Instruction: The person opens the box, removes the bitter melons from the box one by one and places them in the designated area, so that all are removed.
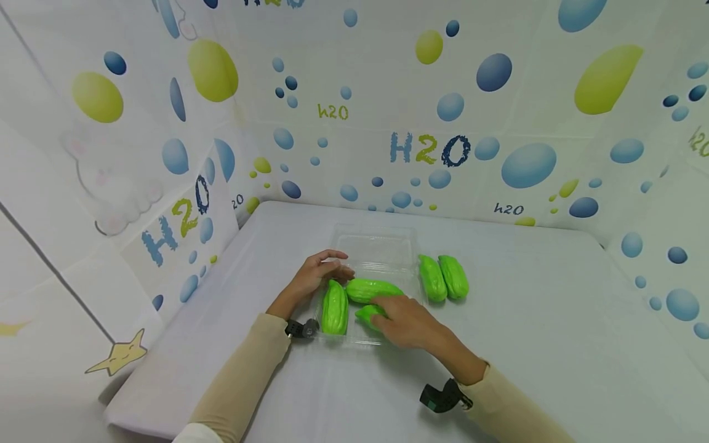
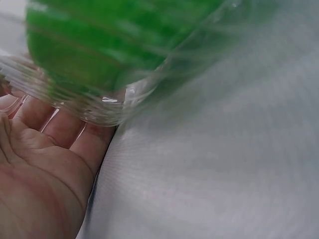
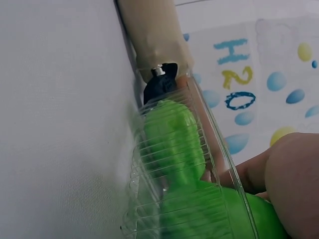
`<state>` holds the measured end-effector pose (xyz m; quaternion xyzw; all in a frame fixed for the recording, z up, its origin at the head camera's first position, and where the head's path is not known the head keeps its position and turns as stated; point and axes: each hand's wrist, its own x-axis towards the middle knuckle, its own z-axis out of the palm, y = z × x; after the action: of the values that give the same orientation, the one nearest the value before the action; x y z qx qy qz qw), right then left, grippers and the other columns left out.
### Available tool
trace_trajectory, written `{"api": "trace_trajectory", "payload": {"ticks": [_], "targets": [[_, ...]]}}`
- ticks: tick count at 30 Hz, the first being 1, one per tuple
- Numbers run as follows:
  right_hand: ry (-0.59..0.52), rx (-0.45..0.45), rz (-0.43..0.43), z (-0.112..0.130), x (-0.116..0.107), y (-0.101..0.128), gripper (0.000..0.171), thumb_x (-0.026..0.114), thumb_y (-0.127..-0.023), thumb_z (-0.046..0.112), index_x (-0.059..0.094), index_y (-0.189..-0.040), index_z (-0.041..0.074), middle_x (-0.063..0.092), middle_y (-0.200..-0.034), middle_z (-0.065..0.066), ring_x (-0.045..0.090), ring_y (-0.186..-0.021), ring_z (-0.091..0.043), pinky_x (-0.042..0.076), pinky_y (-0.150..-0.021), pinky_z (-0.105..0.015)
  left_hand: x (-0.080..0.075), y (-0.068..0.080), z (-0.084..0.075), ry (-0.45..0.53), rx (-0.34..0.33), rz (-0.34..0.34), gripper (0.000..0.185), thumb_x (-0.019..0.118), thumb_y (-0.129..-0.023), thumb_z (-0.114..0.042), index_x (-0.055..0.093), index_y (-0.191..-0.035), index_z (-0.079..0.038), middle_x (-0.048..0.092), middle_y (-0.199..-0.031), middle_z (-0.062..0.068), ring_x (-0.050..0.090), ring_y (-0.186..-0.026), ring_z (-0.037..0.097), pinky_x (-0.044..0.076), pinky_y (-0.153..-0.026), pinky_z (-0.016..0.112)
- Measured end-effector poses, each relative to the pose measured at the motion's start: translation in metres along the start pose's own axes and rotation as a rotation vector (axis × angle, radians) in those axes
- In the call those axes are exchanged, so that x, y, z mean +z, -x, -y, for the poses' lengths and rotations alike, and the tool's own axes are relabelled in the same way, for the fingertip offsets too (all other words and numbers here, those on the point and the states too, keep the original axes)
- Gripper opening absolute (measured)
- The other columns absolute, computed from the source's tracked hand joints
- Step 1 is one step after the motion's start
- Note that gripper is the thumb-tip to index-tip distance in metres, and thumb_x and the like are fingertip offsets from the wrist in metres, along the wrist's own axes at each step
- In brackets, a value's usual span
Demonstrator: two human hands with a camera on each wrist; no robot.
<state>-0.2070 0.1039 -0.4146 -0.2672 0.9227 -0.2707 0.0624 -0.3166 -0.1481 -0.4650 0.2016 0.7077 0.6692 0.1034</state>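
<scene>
Gripping a green ridged gourd (image 1: 366, 316) with my right hand (image 1: 408, 321) inside the clear plastic box (image 1: 354, 338), I had my left hand (image 1: 320, 274), unclenched, at its left wall, with room toward the tabletop (image 1: 238, 295) edge.

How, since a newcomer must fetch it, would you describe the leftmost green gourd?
On the white table stands an open clear box. Inside, along its left side, lies the leftmost gourd. Unlike the crosswise gourd beside it and the one under the right hand, it runs front to back.
</scene>
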Motion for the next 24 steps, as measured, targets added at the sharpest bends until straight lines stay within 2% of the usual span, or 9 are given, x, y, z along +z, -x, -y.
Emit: {"api": "trace_trajectory", "payload": {"ticks": [5, 13, 20, 24], "targets": [[-0.052, -0.010, -0.083, 0.0002, -0.0008, -0.0002, 0.044, 0.048, -0.101, 0.022, 0.060, -0.138, 0.001, 0.063, -0.137, -0.011, 0.056, -0.131, -0.030, 0.045, -0.107, -0.049, 0.0004, 0.0001, -0.0001, -0.001, 0.003, 0.002, 0.039, 0.045, -0.109, -0.013, 0.047, -0.139, 0.012, 0.069, -0.117, 0.030, 0.072, -0.102, 0.032, 0.057, -0.086, 0.035], [-0.084, -0.033, -0.248, -0.0023, -0.0015, -0.0031, 0.044, 0.049, -0.103, 0.024, 0.060, -0.139, 0.002, 0.064, -0.136, -0.012, 0.058, -0.129, -0.029, 0.047, -0.106, -0.047, 0.0004, 0.0003, -0.0003, 0.007, 0.006, -0.004, 0.038, 0.045, -0.109, -0.011, 0.047, -0.138, 0.013, 0.069, -0.116, 0.030, 0.074, -0.099, 0.025, 0.058, -0.084, 0.033], [-0.111, -0.017, -0.368, -0.0032, -0.0024, -0.0040, 0.042, 0.050, -0.104, 0.027, 0.061, -0.140, 0.008, 0.065, -0.136, -0.010, 0.058, -0.130, -0.028, 0.047, -0.105, -0.048, 0.0003, -0.0005, 0.0002, -0.004, 0.001, -0.010, 0.038, 0.044, -0.109, -0.012, 0.048, -0.138, 0.012, 0.069, -0.117, 0.031, 0.072, -0.103, 0.034, 0.058, -0.084, 0.034], [-0.091, -0.035, -0.471, -0.0051, -0.0037, -0.0047, 0.041, 0.052, -0.103, 0.025, 0.062, -0.139, 0.008, 0.066, -0.134, -0.010, 0.060, -0.127, -0.028, 0.050, -0.102, -0.050, 0.0000, -0.0011, 0.0013, -0.013, -0.007, -0.010, 0.037, 0.044, -0.109, -0.012, 0.048, -0.138, 0.012, 0.069, -0.117, 0.030, 0.071, -0.105, 0.036, 0.058, -0.085, 0.035]]}}
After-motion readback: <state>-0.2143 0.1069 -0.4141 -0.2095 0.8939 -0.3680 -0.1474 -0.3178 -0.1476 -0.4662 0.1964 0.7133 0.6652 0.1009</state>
